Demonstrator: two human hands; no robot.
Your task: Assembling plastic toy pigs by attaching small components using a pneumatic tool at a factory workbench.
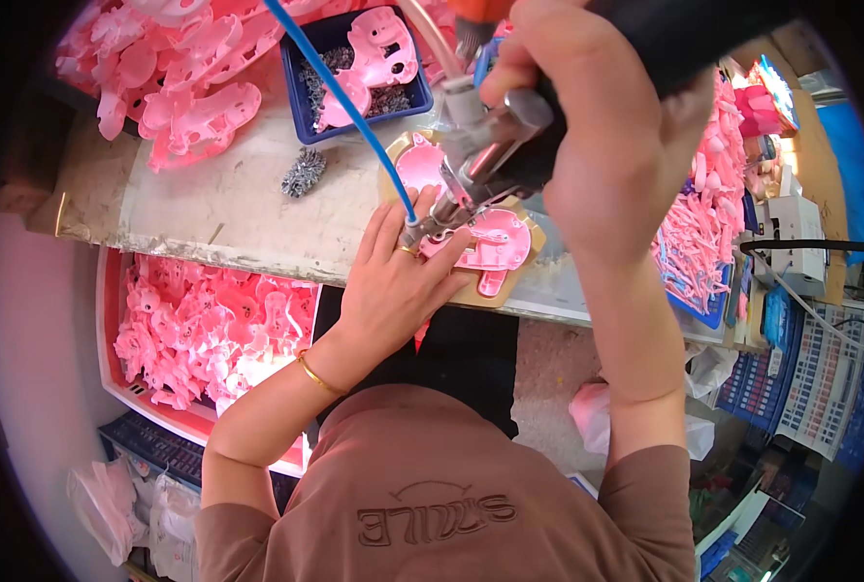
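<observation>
A pink plastic toy shell (502, 248) sits in a tan holding block (478, 294) at the front edge of the workbench. My left hand (385, 286) lies with fingers stretched out over the shell's left side, thumb and fingertips beside the metal nose of the tool. My right hand (602, 145) is wrapped round a black power screwdriver (689, 39), its metal nose pointing down onto the shell. A blue hose (330, 82) runs to the tool's tip. The tip's contact point is partly hidden by the nose and my fingers.
A blue tray (301, 102) holds small screws and pink parts, with a screw pile (304, 173) near it. Pink shells (175, 78) heap at the back left. A red-rimmed crate (112, 320) of shells stands at left; a blue bin (708, 315) of pink pieces is at right.
</observation>
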